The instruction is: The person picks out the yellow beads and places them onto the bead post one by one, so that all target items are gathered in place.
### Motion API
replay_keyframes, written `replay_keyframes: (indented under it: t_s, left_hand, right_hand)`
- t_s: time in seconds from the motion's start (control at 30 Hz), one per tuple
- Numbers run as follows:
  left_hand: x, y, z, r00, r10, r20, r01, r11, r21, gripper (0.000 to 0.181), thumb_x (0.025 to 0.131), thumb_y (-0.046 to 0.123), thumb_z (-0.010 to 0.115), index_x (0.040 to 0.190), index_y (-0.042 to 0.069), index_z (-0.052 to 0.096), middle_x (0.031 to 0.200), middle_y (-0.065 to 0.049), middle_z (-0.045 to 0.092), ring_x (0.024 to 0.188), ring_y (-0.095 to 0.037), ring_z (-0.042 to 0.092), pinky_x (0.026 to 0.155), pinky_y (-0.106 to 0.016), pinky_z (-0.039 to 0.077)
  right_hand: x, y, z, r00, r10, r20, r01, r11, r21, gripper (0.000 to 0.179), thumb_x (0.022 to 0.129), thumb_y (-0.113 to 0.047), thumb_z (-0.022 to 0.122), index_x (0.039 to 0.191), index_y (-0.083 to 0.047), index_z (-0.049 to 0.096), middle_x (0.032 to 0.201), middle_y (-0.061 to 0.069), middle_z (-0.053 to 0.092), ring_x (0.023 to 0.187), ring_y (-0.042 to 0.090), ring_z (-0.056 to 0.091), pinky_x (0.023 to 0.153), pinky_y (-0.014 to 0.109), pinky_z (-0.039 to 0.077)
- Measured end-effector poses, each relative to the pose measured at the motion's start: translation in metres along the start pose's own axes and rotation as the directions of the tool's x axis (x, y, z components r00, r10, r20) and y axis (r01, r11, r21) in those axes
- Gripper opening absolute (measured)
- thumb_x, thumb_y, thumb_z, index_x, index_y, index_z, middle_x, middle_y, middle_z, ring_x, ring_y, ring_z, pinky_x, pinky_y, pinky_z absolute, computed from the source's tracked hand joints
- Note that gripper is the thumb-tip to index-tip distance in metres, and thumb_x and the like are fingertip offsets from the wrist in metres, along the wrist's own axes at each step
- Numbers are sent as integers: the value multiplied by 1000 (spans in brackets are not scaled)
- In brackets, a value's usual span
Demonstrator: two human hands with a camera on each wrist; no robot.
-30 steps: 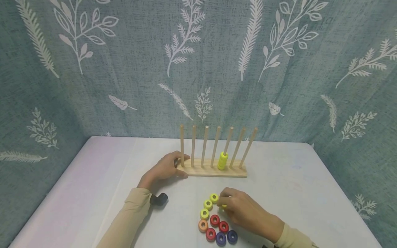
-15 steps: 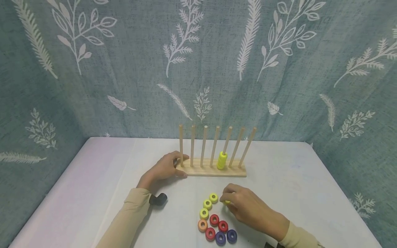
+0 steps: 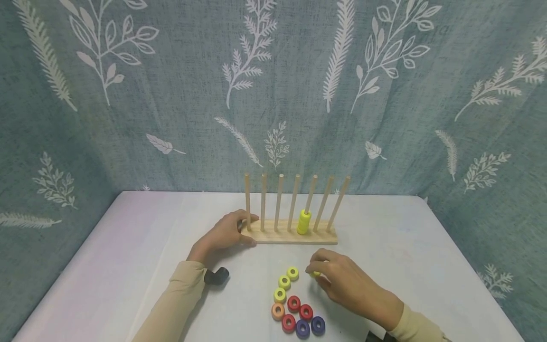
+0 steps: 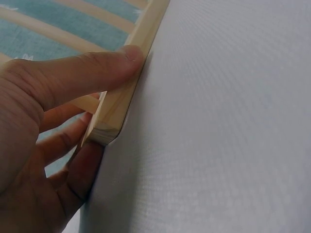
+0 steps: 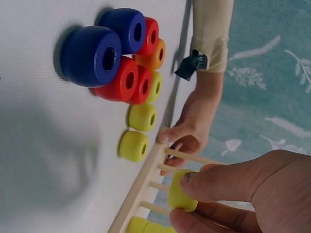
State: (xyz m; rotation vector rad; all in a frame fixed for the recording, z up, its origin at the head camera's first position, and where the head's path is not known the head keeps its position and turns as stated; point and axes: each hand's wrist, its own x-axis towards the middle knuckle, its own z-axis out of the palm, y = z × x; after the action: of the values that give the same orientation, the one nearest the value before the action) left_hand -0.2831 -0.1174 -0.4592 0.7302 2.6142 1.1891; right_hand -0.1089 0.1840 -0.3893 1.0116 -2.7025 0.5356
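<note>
A wooden rack with several upright pegs stands toward the back of the table. My left hand grips its left end, the thumb along the front edge and the other fingers around the back, as the left wrist view shows. Yellow beads are stacked on one peg, right of the rack's middle. In front of the rack, my right hand pinches a yellow bead between thumb and fingers. The bead is mostly hidden by the fingers in the head view. Three loose yellow beads lie left of this hand.
Nearer the front edge lie three red beads, an orange bead and two dark blue beads, close together. A leaf-patterned curtain hangs behind the white table and at its sides.
My right hand has moved a little forward and to the right with the yellow bead, away from the loose beads. The left hand keeps its grip on the rack.
</note>
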Motion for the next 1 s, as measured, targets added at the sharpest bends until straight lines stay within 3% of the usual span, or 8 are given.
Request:
replay_keyframes:
  t_s: [0.53, 0.7, 1.0]
  left_hand:
    - [0, -1, -1, 1000, 27, 1, -27, 999, 22, 67, 70, 21, 92, 131, 10, 64, 134, -8, 60, 132, -36, 47, 106, -53, 40]
    - [0, 0, -2, 999, 46, -7, -46, 999, 26, 67, 70, 21, 92, 130, 9, 65, 132, -8, 61, 130, -36, 49, 104, -53, 41]
    - [0, 0, -2, 1000, 24, 1, -24, 1000, 10, 67, 70, 21, 92, 130, 10, 64, 134, -8, 60, 132, -36, 47, 105, -54, 39]
  right_hand:
    - [-1, -1, -10, 999, 22, -47, -23, 1000, -16, 25, 77, 4, 82, 95, -12, 76, 97, -4, 66, 90, 11, 64, 77, 30, 57]
    - [0, 0, -14, 997, -3, -80, 0, 999, -36, 26, 77, 4, 82, 97, -10, 76, 98, -1, 66, 90, 13, 66, 76, 32, 58]
    - [3, 1, -24, 991, -30, -128, 22, 998, -61, 27, 76, 7, 81, 98, -9, 77, 98, 1, 68, 91, 15, 66, 76, 34, 58]
